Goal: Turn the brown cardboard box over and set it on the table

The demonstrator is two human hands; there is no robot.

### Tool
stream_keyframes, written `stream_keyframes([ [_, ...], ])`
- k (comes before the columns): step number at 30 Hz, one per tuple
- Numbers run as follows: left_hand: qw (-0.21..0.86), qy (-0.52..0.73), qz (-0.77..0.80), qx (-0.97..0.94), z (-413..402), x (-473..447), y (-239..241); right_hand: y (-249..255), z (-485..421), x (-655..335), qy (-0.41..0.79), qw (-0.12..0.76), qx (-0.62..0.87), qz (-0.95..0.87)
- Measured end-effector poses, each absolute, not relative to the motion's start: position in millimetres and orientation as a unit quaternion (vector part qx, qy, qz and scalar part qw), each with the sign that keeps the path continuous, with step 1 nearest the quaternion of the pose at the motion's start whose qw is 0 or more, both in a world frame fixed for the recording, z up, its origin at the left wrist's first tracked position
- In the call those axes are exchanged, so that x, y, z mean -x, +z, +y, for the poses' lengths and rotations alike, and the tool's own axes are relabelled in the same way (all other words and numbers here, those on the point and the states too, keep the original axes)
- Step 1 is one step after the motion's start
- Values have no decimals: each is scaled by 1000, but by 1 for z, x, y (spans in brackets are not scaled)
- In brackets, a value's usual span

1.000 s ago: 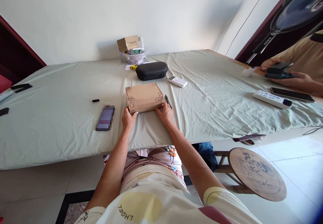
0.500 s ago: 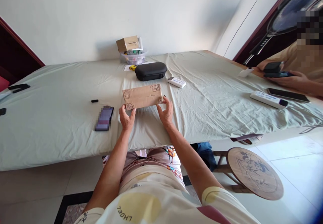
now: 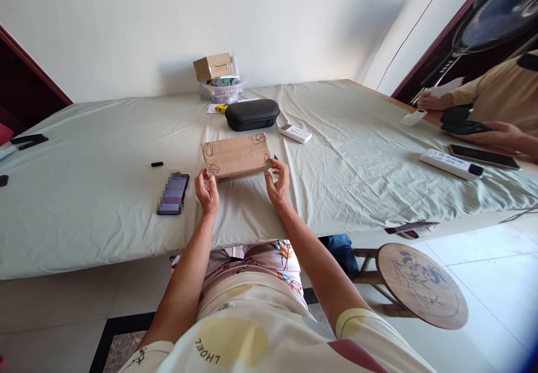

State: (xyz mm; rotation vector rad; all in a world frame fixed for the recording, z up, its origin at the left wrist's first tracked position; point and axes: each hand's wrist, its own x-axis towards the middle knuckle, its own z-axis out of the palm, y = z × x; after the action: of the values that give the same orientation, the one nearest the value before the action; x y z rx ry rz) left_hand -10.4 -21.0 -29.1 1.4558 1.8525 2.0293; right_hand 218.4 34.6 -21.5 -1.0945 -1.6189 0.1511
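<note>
A small cardboard box [image 3: 237, 154] with black line drawings at its corners is between my hands over the cloth-covered table. My left hand [image 3: 207, 192] grips its near left corner, thumb at the front. At the near right corner, my right hand [image 3: 278, 183] has its fingers closed on the box edge. A small dark tip [image 3: 276, 157] pokes out by the right fingers; what it belongs to is hidden. To the left lies a phone [image 3: 173, 194] with a partly blurred screen. Beyond the box sits a black zip case [image 3: 252, 115].
A white device [image 3: 295, 133] lies right of the case. Behind are a clear tub [image 3: 226, 92] and another carton [image 3: 212, 67]. A black cap-like piece [image 3: 157, 164] lies left. At right, a co-worker's hands hold a dark device [image 3: 462, 124] and paper. A wooden stool [image 3: 422, 286] stands below.
The box has tilted, and its near side now shows more. My left fingers have shifted at its corner. The co-worker's one hand has moved apart from the dark device with white paper.
</note>
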Motion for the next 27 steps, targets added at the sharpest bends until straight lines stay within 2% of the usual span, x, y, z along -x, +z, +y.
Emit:
stream_keyframes([
  [6, 41, 646, 602, -467, -21, 8, -28, -22, 34, -215, 56, 556, 471, -683],
  [15, 47, 678, 584, -443, -19, 6, -25, -19, 26, -210, -136, 473, 515, -702],
  [27, 75, 696, 576, -422, -18, 5, -24, -24, 9, -173, -182, 357, 452, -797],
])
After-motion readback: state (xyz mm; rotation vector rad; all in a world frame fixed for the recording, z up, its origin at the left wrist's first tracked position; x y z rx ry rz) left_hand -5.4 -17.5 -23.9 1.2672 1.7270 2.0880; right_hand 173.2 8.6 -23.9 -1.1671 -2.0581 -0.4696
